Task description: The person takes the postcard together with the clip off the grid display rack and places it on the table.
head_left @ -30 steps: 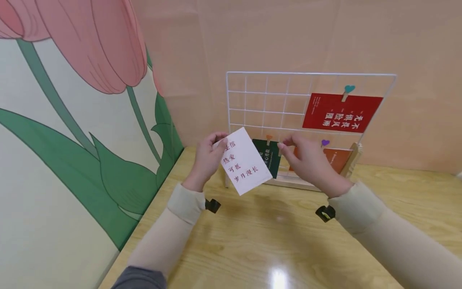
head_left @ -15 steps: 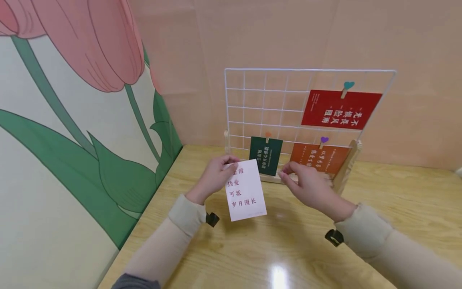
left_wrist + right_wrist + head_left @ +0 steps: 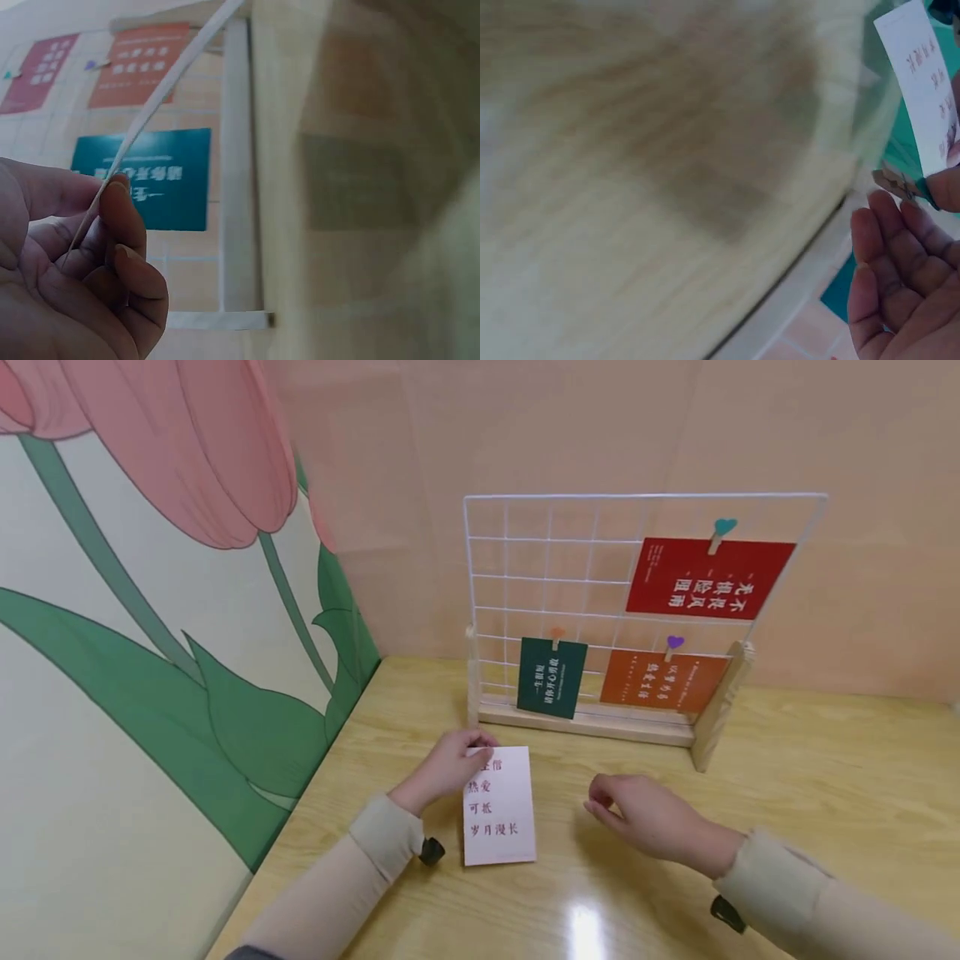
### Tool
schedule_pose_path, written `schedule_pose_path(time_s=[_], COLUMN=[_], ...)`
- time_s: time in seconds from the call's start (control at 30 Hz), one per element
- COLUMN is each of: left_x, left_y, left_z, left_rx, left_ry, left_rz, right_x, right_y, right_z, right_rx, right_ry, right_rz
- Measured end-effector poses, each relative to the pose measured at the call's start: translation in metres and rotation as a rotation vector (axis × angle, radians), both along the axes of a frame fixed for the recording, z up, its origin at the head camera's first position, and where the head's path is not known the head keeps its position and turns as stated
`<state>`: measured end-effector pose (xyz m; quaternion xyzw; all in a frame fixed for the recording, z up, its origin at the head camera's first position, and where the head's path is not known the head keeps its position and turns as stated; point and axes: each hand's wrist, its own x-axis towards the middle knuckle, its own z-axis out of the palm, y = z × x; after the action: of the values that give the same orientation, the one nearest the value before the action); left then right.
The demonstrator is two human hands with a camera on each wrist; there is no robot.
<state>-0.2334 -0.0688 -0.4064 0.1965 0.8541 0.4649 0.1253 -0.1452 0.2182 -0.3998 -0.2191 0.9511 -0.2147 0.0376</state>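
My left hand (image 3: 448,767) pinches a white card (image 3: 501,810) with red writing by its upper left edge, above the table. In the left wrist view the card (image 3: 165,84) shows edge-on between thumb and fingers of the left hand (image 3: 90,255). To its right, my right hand (image 3: 648,817) is over the table, apart from the card. The right wrist view shows a small wooden clothespin (image 3: 892,181) with a green end, pinched between thumb and fingertips of the right hand (image 3: 911,285); the head view hides it.
Behind the hands stands a white wire grid (image 3: 551,537) on a wooden base (image 3: 585,724). Clipped to it are a red card (image 3: 705,578), an orange card (image 3: 663,683) and a dark green card (image 3: 551,681). A flower-painted wall (image 3: 187,735) borders the wooden table (image 3: 840,793) at left.
Both hands have come down and back from the grid toward the table. The white card has turned from slanted to nearly straight, and the green card is fully uncovered.
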Motion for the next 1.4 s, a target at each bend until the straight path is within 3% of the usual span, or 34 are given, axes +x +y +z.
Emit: schedule_pose_path(time_s=[0.2, 0.47, 0.67, 0.97, 1.17, 1.4], left_x=[0.002, 0.006, 0.013, 0.021, 0.023, 0.023], left_y=[-0.001, 0.001, 0.004, 0.006, 0.006, 0.005], left_z=[-0.015, -0.027, -0.027, -0.027, -0.03, -0.027], left_rx=[-0.06, -0.255, -0.386, -0.461, -0.505, -0.532], left_ry=[-0.003, 0.042, 0.121, 0.053, 0.071, 0.069], left_rz=[-0.047, -0.153, -0.197, -0.207, -0.208, -0.212], right_x=[0.011, 0.025, 0.032, 0.033, 0.034, 0.033], right_y=[0.015, 0.023, 0.025, 0.025, 0.022, 0.021], right_z=[-0.02, -0.038, -0.041, -0.049, -0.049, -0.05], right_rx=[0.049, 0.064, 0.05, 0.035, 0.034, 0.039], right_ry=[-0.001, 0.027, -0.037, -0.037, -0.038, -0.024], right_rz=[0.099, 0.198, 0.197, 0.206, 0.208, 0.201])
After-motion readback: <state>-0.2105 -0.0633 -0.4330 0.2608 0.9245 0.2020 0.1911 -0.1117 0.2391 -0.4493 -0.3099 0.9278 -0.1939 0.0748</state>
